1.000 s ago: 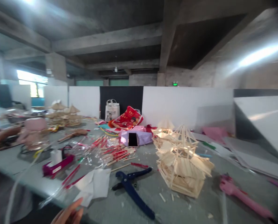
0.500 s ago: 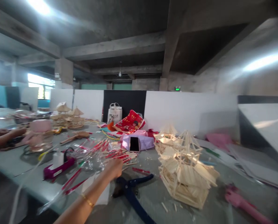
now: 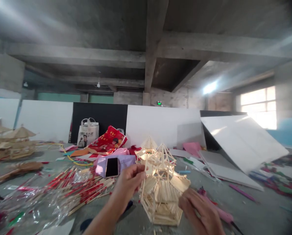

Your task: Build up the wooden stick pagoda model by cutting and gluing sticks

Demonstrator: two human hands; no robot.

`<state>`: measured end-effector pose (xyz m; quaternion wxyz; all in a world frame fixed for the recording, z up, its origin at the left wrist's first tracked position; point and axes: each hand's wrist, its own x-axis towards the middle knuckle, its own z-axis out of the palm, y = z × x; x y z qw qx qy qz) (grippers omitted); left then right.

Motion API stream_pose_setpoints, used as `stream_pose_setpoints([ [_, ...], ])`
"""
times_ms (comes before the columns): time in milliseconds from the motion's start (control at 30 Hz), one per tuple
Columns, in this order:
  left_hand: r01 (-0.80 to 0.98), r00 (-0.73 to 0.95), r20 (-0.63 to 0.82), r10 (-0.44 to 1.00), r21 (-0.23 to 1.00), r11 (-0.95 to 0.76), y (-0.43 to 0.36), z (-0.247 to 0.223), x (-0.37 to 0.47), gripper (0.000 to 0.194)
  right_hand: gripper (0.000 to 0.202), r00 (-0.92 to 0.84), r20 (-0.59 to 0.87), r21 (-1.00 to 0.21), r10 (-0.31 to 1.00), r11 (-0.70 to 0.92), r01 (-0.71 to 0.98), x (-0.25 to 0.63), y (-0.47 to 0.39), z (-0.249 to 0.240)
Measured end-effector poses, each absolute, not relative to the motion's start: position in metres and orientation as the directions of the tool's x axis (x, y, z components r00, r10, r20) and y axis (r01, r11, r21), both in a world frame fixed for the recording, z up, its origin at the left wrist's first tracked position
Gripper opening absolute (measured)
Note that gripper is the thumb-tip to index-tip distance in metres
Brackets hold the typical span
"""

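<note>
A pavilion model [image 3: 164, 192] built of thin pale wooden sticks stands upright on the table in front of me, with a many-sided base and pointed, open-framed roofs. My left hand [image 3: 130, 184] is at its left side, thumb and fingertips pinched together by the upper roof; whatever lies between them is hidden. At the model's right front corner is my right hand [image 3: 201, 209], its fingers curled in close to the lower roof and base, and its grip is hidden from view. Behind my left forearm, blue-handled pliers [image 3: 129, 206] show only in part.
Red-and-pale sticks [image 3: 87, 189] and clear plastic wrap [image 3: 45, 202] spread over the left. A phone [image 3: 112, 167] rests on purple wrapping. A pink glue gun [image 3: 220, 210] lies right of my right hand. White boards [image 3: 236, 169] lean behind, and other stick models [image 3: 21, 140] stand far left.
My view has swung to the right. My left hand has moved from the stick pile to the model's left side, and my right hand has come into view at its right.
</note>
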<state>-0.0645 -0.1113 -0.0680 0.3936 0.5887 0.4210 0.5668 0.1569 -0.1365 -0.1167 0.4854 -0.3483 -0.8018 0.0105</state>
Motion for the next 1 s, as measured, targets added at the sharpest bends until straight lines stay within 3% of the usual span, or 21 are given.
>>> stream_pose_setpoints([
  [133, -0.081, -0.037, 0.382, 0.923, 0.92, -0.384, -0.084, -0.077, -0.042, 0.019, 0.01, -0.16, 0.895, -0.265, 0.416, 0.785, 0.559, 0.14, -0.094, -0.108],
  [333, -0.13, 0.001, 0.395, 0.919, 0.911, -0.391, -0.075, -0.085, -0.029, 0.021, 0.012, -0.007, 0.927, -0.291, 0.375, 0.731, 0.618, 0.151, -0.086, -0.101],
  [500, -0.061, -0.046, 0.422, 0.905, 0.904, -0.424, -0.079, -0.096, -0.035, 0.027, 0.016, -0.001, 0.974, -0.135, 0.225, 0.592, 0.795, 0.193, -0.066, -0.112],
  [600, -0.027, -0.086, 0.425, 0.901, 0.903, -0.428, -0.077, -0.104, -0.043, 0.03, 0.024, 0.132, 0.915, -0.245, 0.381, 0.264, 0.933, 0.237, -0.036, -0.133],
  [667, -0.022, -0.121, 0.418, 0.901, 0.906, -0.423, -0.075, -0.107, -0.046, 0.03, 0.031, 0.164, 0.821, -0.225, 0.548, 0.046, 0.973, 0.263, -0.018, -0.152],
  [733, -0.026, -0.145, 0.401, 0.904, 0.912, -0.409, -0.073, -0.108, -0.046, 0.029, 0.034, 0.18, 0.632, -0.178, 0.754, -0.085, 0.98, 0.28, -0.005, -0.174],
  [833, -0.025, -0.155, 0.378, 0.913, 0.922, -0.386, -0.073, -0.109, -0.045, 0.03, 0.029, 0.114, 0.47, -0.13, 0.875, -0.059, 0.99, 0.289, 0.001, -0.204],
  [1000, -0.006, -0.169, 0.361, 0.917, 0.93, -0.368, -0.072, -0.112, -0.045, 0.034, 0.028, -0.008, 0.385, -0.082, 0.923, 0.043, 0.996, 0.286, -0.001, -0.226],
])
